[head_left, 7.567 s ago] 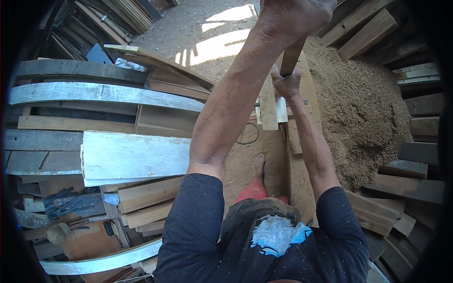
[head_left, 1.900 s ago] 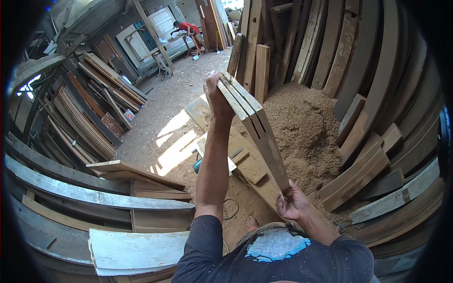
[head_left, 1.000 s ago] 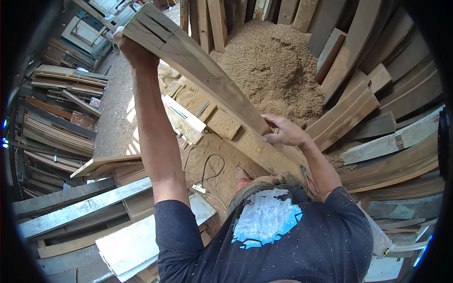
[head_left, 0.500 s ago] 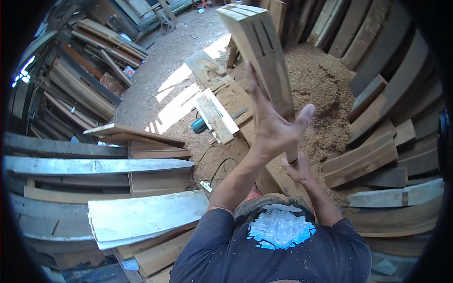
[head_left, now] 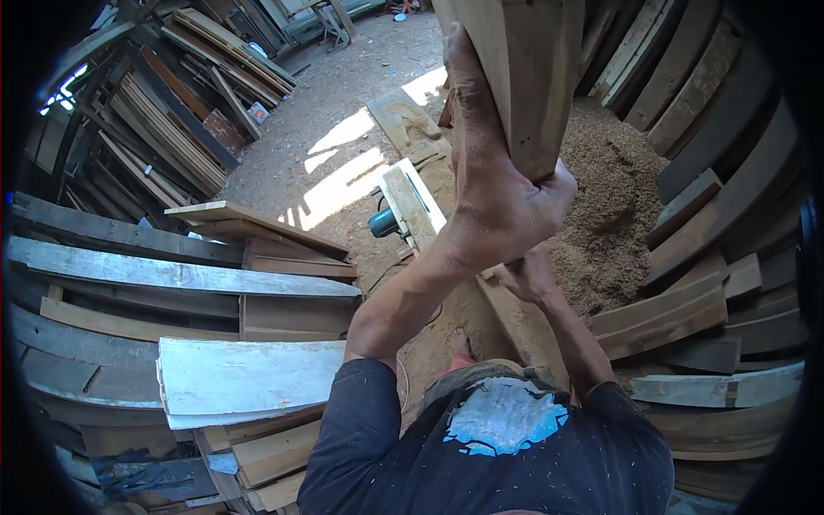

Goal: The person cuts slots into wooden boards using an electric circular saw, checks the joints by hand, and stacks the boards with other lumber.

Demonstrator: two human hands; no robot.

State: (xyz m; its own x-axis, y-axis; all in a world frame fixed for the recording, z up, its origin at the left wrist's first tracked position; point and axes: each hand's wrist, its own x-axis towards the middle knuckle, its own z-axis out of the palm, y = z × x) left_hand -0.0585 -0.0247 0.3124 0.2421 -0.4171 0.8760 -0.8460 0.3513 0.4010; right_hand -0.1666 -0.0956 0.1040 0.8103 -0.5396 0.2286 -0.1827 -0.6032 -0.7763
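While the left hand (head_left: 506, 202) has its grip closed around the lower part of the wooden block (head_left: 524, 86), the right hand (head_left: 528, 276) sits just below and nearer the body, partly covered by the left wrist. Grip of the right hand: cannot tell whether it holds the wood or only lies near it.

Step in hand, as judged: supporting and handling the raised block. Any next move probably calls for a firm left hold, since the long part of the block reaches away from the hand and could tip.

Position: block is raised in the far middle, tilted, its far end cut off by the upper edge. Sawdust heap (head_left: 614, 206) lies to the right; teal power tool (head_left: 383, 223) lies to the left, well apart from the block.

Appearance: thick, straight-edged, bare wood; left face pale, facing side browner with darker streaks and small dark spots near the lower end. Lower end partly hidden by the hand. Single piece or several boards together: cannot tell.
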